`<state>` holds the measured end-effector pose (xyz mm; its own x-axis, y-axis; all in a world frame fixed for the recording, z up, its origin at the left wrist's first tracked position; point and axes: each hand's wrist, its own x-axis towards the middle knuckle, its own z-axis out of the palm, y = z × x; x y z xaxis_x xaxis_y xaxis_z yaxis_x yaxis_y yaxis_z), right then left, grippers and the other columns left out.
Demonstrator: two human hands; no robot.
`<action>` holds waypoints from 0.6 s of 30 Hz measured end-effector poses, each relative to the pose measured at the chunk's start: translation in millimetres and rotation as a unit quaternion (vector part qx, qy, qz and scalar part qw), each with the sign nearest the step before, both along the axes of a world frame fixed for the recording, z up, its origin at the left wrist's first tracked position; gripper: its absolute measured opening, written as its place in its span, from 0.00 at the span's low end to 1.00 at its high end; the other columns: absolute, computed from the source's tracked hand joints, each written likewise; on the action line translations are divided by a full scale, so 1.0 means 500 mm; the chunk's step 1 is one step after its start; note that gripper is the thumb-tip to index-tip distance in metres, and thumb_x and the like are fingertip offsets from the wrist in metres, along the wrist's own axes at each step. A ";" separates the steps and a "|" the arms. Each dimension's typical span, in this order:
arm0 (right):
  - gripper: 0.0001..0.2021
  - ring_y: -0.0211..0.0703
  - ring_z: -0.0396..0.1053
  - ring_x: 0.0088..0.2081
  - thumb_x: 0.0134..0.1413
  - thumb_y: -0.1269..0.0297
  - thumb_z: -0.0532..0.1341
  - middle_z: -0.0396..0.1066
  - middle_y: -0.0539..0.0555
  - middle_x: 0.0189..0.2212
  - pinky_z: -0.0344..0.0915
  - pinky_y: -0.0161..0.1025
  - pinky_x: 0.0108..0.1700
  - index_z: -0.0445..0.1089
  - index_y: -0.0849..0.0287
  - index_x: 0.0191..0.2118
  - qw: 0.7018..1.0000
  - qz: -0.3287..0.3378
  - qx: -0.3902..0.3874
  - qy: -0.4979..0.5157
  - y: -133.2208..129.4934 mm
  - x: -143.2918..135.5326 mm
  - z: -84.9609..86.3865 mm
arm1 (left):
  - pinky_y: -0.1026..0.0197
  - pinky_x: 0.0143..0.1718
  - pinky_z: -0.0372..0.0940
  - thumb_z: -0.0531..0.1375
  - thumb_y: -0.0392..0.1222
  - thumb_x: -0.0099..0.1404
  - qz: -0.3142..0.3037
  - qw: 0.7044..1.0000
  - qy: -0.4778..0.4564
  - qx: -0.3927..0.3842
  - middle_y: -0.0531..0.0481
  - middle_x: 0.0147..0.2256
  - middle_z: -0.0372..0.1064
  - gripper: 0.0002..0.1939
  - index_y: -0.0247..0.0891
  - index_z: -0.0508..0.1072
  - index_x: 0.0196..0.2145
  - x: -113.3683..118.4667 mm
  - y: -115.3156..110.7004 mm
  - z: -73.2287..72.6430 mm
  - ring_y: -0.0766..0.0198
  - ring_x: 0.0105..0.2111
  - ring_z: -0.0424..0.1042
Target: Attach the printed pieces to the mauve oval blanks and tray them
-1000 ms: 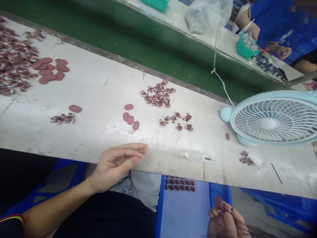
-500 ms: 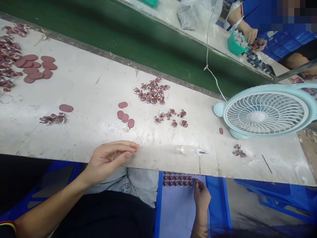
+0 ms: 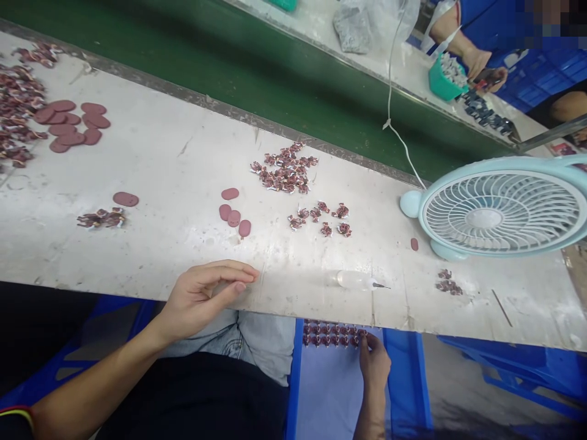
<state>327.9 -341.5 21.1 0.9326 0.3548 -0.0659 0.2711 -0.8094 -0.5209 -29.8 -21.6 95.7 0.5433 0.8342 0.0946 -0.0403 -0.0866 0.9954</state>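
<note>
My left hand (image 3: 206,296) rests at the table's near edge, fingers extended together with the thumb apart from them, holding nothing. Below the table edge, my right hand (image 3: 375,360) has its fingertips at the right end of rows of small dark-red figures (image 3: 330,336) in a blue tray (image 3: 321,391) lined with a pale sheet. Its fingers are pressed on one of these small figures. On the table, a few dark-red ovals (image 3: 230,194) lie beyond my left hand. A clear dropper bottle (image 3: 355,280) lies on its side to their right.
A heap of figures (image 3: 284,171) and several loose ones lie mid-table. More figures (image 3: 18,110) and ovals (image 3: 62,116) are at the far left. A light-blue fan (image 3: 486,217) stands right, its cord crossing the green channel (image 3: 220,61). Across it, a person's hands (image 3: 479,61) work by a green basket (image 3: 440,85).
The view has shifted slightly, so the table items appear a little further right. Both my hands keep nearly the same pose.
</note>
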 end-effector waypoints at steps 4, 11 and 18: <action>0.21 0.48 0.78 0.33 0.78 0.40 0.70 0.80 0.45 0.29 0.72 0.47 0.46 0.82 0.51 0.38 1.000 0.006 0.002 0.000 0.005 0.002 0.006 | 0.49 0.60 0.93 0.77 0.51 0.86 0.003 1.000 0.003 -0.002 0.45 0.52 0.98 0.07 0.55 1.00 0.51 0.000 0.000 0.001 0.47 0.53 0.98; 0.20 0.49 0.80 0.33 0.78 0.42 0.71 0.80 0.44 0.28 0.75 0.49 0.46 0.81 0.50 0.37 1.000 0.008 0.001 0.002 0.015 0.003 0.014 | 0.48 0.59 0.93 0.78 0.52 0.84 0.003 1.000 0.001 -0.009 0.43 0.50 0.98 0.07 0.54 1.00 0.50 0.002 0.003 0.000 0.46 0.53 0.97; 0.25 0.49 0.78 0.35 0.77 0.34 0.69 0.80 0.46 0.30 0.75 0.49 0.47 0.81 0.50 0.37 1.000 0.012 0.015 -0.006 -0.008 0.018 -0.023 | 0.50 0.59 0.92 0.76 0.52 0.87 -0.001 1.000 0.000 0.000 0.44 0.51 0.98 0.09 0.53 1.00 0.51 0.004 0.003 -0.004 0.48 0.52 0.97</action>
<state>337.1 -345.3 9.3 0.9246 0.3784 -0.0427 0.2968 -0.7864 -0.5417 -28.0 -20.1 93.9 0.5457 0.8327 0.0937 -0.0399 -0.0859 0.9955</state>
